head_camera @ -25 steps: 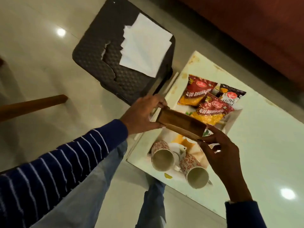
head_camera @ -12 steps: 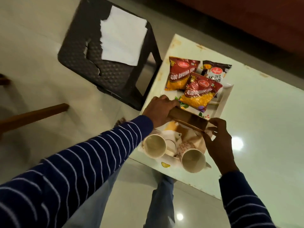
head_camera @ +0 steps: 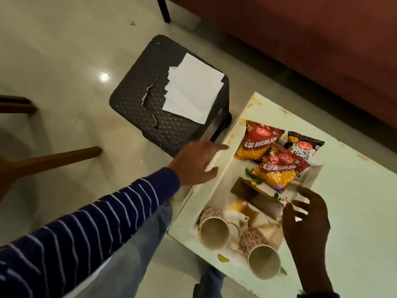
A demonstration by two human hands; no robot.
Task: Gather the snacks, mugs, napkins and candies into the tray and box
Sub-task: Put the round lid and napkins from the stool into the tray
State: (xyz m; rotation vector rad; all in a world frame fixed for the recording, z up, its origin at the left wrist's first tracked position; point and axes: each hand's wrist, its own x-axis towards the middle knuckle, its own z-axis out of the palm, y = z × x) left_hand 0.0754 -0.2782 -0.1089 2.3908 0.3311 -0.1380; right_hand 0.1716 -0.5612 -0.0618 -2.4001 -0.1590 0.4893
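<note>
A white tray [head_camera: 223, 179] on the pale table holds three snack packets: two red ones [head_camera: 257, 140] [head_camera: 281, 171] and a dark one [head_camera: 305, 145]. A brown wooden box [head_camera: 255, 196] lies in the tray's middle, below the packets. Two patterned mugs [head_camera: 212, 231] [head_camera: 262, 261] lie on their sides at the tray's near end. White napkins [head_camera: 191, 89] sit on the black stool. My left hand [head_camera: 195, 162] hovers empty, fingers spread, left of the tray. My right hand [head_camera: 305, 216] is open just right of the box, holding nothing.
The black woven stool [head_camera: 139, 102] stands on the tiled floor left of the pale table [head_camera: 354, 201]. A red-brown sofa [head_camera: 300, 39] runs along the far side. A wooden chair leg [head_camera: 53, 160] sticks in from the left. A small gold candy [head_camera: 223, 259] lies at the table's near edge.
Both hands have let go of the wooden box, which now rests in the tray. My left hand has drawn away to the left; my right hand has opened beside the box.
</note>
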